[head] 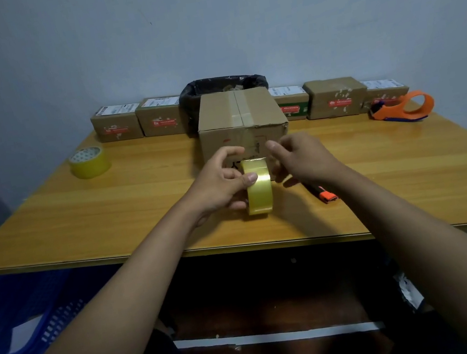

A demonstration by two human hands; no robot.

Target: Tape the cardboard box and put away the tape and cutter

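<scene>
A cardboard box (241,120) stands at the middle of the wooden table (108,210), with clear tape running along its top seam. In front of it my left hand (221,185) holds a yellowish tape roll (258,191) upright, thumb pressed on its outer face. My right hand (300,156) is at the roll's right side, fingers pinching near its top edge; whether it grips the tape end is unclear. An orange and black cutter (323,192) lies on the table just right of the roll, partly hidden under my right wrist.
A second tape roll (90,162) lies flat at the left. An orange tape dispenser (403,109) sits at the right. Several small labelled boxes (333,96) and a black-lined bin (221,86) line the back wall. A blue crate (18,321) is below left.
</scene>
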